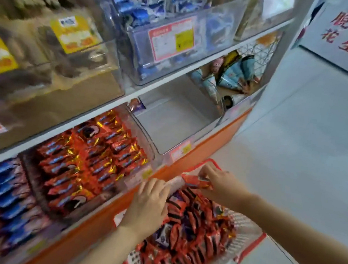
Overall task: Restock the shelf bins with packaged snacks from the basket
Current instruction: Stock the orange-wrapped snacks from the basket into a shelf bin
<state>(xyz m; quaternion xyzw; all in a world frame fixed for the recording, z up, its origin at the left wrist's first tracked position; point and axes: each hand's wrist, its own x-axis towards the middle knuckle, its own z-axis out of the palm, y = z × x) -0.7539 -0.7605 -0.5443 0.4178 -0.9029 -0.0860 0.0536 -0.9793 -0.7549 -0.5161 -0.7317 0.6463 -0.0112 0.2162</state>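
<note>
Red foil snack packets (pixel 189 232) fill the basket (pixel 251 245), which sits low against the shelf front, just below the bins. Your right hand (pixel 221 181) is over the basket's far end, its grip pinching one red packet (pixel 196 181) by the wrapper. Your left hand (pixel 149 203) lies knuckles-up on the heap at the near-shelf side, fingers curled down among the packets. The blur does not let me tell whether that grip has closed on anything.

Match the wrapper before you lift. The red-packet bin (pixel 132 181), just left of your left hand, holds the same foil and looks nearly full, so lay new packets flat on top towards the back, not against the front lip where they could slide out. The clear bin (pixel 170 120) beside it is bare. A few darker, purple-toned packets (pixel 163 234) show in the heap, so pick those out and keep them apart.

Gather several packets per trip with a broad grip from above. A pinch on one crimped end lets foil slip, and squeezing hard may crush what is inside.
</note>
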